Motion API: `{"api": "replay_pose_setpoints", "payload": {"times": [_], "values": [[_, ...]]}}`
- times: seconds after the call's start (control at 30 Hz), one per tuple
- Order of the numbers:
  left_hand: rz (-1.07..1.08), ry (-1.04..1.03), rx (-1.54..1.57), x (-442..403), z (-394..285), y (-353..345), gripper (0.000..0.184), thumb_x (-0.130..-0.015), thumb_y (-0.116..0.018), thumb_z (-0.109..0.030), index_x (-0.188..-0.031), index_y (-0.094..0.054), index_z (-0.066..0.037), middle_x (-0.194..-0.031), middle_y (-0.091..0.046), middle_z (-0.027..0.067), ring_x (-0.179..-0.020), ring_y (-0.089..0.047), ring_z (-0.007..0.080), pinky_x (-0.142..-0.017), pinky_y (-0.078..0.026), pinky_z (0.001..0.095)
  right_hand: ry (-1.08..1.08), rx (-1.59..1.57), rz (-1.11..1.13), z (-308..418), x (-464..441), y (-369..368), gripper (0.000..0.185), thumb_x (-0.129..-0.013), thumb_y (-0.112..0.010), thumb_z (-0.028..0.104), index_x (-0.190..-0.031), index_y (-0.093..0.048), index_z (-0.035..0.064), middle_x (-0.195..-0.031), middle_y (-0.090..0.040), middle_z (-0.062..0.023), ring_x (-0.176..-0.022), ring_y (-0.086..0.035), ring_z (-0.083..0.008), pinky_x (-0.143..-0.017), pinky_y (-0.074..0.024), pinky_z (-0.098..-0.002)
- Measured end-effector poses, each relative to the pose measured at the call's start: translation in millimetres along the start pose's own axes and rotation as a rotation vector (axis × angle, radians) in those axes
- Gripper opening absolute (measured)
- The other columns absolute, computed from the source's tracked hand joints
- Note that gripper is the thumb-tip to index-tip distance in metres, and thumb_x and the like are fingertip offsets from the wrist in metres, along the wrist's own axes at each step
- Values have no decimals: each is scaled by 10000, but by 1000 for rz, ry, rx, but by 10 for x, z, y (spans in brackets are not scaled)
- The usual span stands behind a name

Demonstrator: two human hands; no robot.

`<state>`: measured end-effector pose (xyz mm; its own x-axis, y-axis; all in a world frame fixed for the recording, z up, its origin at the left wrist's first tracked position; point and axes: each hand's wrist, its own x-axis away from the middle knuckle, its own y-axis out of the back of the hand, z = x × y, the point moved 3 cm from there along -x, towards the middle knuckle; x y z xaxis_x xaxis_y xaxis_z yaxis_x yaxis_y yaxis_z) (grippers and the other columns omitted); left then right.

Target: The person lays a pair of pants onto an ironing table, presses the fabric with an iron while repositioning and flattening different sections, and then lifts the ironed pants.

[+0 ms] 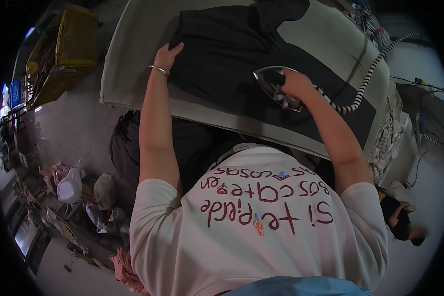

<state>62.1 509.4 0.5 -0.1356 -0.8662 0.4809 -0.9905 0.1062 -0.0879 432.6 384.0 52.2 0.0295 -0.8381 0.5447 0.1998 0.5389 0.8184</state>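
A dark garment (222, 54) lies spread over the pale ironing table (128, 64). My left hand (168, 55), with a silver bangle at the wrist, is at the garment's left edge, thumb pointing out and fingers closed on the cloth. In my right hand (297, 83) is the handle of a steam iron (271, 81), which rests on the middle of the garment with its tip pointing left. From the iron a black-and-white striped cord (362, 89) runs up to the right.
A yellow crate (76, 37) stands at the upper left. Bags and cloth (70, 186) lie on the left. Patterned fabric (387, 133) hangs at the table's right end. Another person (398, 217) is at the far right. Dark cloth (126, 143) hangs below the table's front edge.
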Motion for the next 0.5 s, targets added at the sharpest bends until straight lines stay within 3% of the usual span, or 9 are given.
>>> {"api": "replay_pose_setpoints", "payload": {"times": [0.1, 0.2, 0.23, 0.27, 0.33, 0.43, 0.5], "values": [[-36, -83, -171, -118, 134, 84, 415, -820, -652, -298, -1069, -598, 29, -956, -648, 107, -873, -607, 190, -784, -470, 303, 57, -35, 3, 819, -426, 91, 441, -640, -617, 229, -1025, -558, 24, -909, -640, -206, -873, -621, -348, -731, -508, -427], [-151, -140, -503, -270, 328, 164, 446, -817, -627, -380, -1023, -621, 16, -934, -660, 112, -857, -615, 195, -774, -463, 319, 270, -108, -46, 1468, -699, 161, 216, -606, -639, 207, -723, -689, 33, -742, -646, -174, -730, -638, -342, -641, -512, -428], [-143, -137, -538, -347, 399, 197, 456, -814, -620, -404, -1012, -628, 7, -923, -663, 124, -862, -617, 202, -774, -461, 327, 210, -123, -35, 1612, -797, 172, 215, -618, -636, 199, -743, -692, 34, -742, -649, -172, -733, -646, -322, -639, -517, -415], [-134, -130, -659, -378, 387, 221, 447, -813, -620, -404, -1000, -633, 2, -906, -661, 135, -854, -617, 210, -770, -460, 331, 115, -146, 59, 1733, -864, 192, 270, -665, -661, 206, -910, -708, 104, -945, -668, -122, -886, -648, -283, -745, -522, -388], [-142, -175, -816, -385, 315, 236, 440, -811, -620, -408, -977, -637, -1, -880, -656, 151, -834, -615, 222, -764, -456, 336, 18, -84, 157, 1819, -912, 228, 297, -684, -663, 206, -963, -696, 108, -1006, -659, -106, -921, -638, -294, -761, -518, -385], [-147, -168, -698, -410, 334, 336, 443, -811, -620, -411, -941, -635, 12, -851, -652, 151, -814, -609, 226, -762, -452, 331, -39, -136, 192, 1485, -730, 246, 320, -695, -663, 208, -995, -685, 98, -1049, -648, -103, -950, -629, -301, -773, -515, -385], [-158, -173, -749, -284, 218, 286, 446, -811, -621, -412, -947, -632, 12, -859, -652, 149, -822, -610, 228, -767, -450, 331, -2, -155, 5, 1034, -504, 208, 291, -689, -663, 211, -946, -694, 78, -989, -659, -124, -908, -641, -295, -751, -520, -385]]}}
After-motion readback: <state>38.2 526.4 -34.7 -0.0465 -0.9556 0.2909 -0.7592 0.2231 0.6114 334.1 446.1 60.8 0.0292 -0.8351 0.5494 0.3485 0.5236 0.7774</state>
